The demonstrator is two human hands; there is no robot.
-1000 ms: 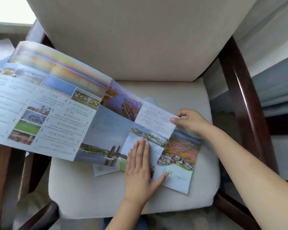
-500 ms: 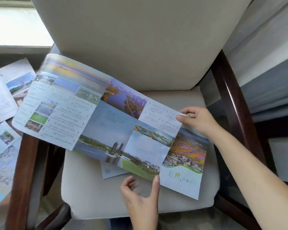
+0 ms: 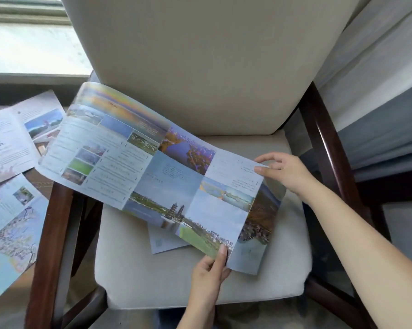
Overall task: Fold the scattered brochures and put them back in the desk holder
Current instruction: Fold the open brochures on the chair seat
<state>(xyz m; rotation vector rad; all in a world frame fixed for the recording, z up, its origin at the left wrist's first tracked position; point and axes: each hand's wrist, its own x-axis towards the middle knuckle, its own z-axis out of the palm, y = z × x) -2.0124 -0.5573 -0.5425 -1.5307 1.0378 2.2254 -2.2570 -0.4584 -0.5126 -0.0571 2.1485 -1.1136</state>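
A long brochure point(image 3: 152, 172) with landscape photos lies unfolded across the cream chair seat point(image 3: 133, 269), its left end sticking out past the armrest. My left hand point(image 3: 211, 267) pinches its near edge at a fold, thumb on top. My right hand point(image 3: 283, 170) pinches the far right corner, and the rightmost panel is lifting along its crease. A smaller pale sheet point(image 3: 163, 241) peeks out from under the brochure. No desk holder is in view.
Several other open brochures point(image 3: 12, 186) lie scattered on a surface left of the chair. Dark wooden armrests point(image 3: 49, 233) flank the seat, with the right one point(image 3: 326, 148) close to my right wrist. The tall chair back point(image 3: 200, 60) rises behind.
My left hand lifted off the brochure, slid back to its near edge and took hold of it. The right hand kept its grip on the corner. The view shifted, showing more brochures at left.
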